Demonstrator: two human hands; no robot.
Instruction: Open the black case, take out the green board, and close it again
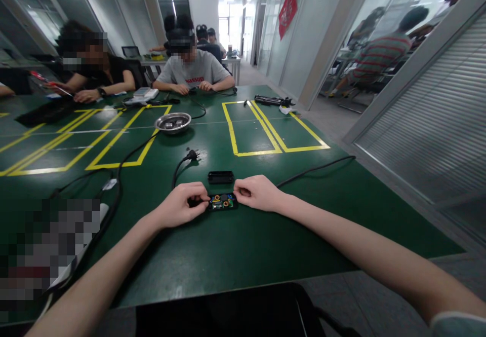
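Observation:
On the green table in front of me lies an opened power adapter [222, 202], a black lower case with a circuit board, copper-coloured ring coils and other parts showing. My left hand [184, 205] pinches its left end, thumb against fingertips. At the opposite end my right hand [255, 193] has its fingers closed on the edge of the case. Just beyond the adapter sits its separate black cover [220, 177], hollow side up. A power plug [192, 155] rests farther off, its cord [175, 172] curving down behind my left hand. From behind my right hand a black cable [317, 170] runs right.
A metal bowl [172, 123] holding small metal parts stands ahead. Yellow tape [256, 152] outlines areas on the table [304, 246]. Black cables [120, 175] cross the left side. A folded tripod [271, 100] lies at the far edge. Two people [195, 71] work opposite.

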